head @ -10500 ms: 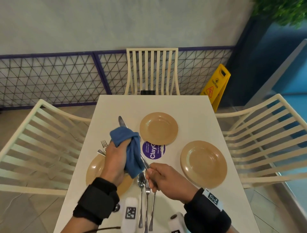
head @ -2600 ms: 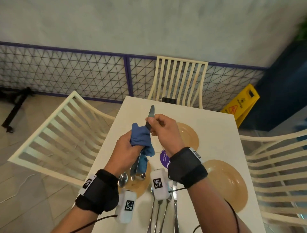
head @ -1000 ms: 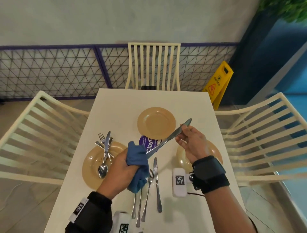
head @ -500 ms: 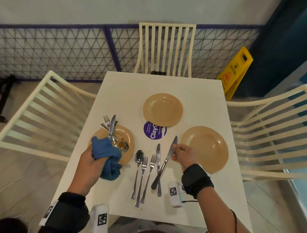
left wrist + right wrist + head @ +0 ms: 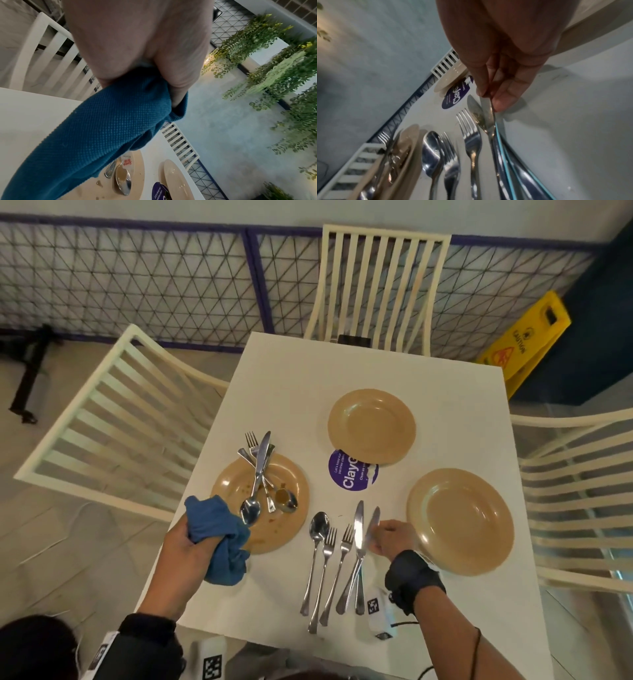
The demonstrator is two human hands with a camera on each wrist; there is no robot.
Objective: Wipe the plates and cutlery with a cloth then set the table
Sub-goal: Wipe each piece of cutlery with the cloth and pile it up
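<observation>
My left hand point(image 5: 191, 539) grips a bunched blue cloth point(image 5: 219, 539) at the near rim of the dirty tan plate point(image 5: 291, 529); the left wrist view shows the cloth point(image 5: 102, 128) bulging from my fist. My right hand point(image 5: 380, 537) pinches a knife point(image 5: 371, 525) by its blade, and the handle crosses a second knife point(image 5: 358, 529) lying on the table. In the right wrist view my fingertips point(image 5: 501, 102) squeeze the thin blade point(image 5: 491, 119). Left of the knives lie a spoon point(image 5: 317, 556) and two forks point(image 5: 337, 570). On the dirty plate rest a knife point(image 5: 262, 460), spoons and forks.
Two clean tan plates point(image 5: 371, 426) point(image 5: 460, 520) sit on the white table point(image 5: 308, 378), with a purple round sticker point(image 5: 352, 470) between them. Cream slatted chairs point(image 5: 113, 412) stand on three sides. A yellow caution sign point(image 5: 524, 337) stands at the far right.
My right hand has lowered the wiped knife onto the row of cutlery beside the other knife. My left hand stays by the dirty plate with the cloth.
</observation>
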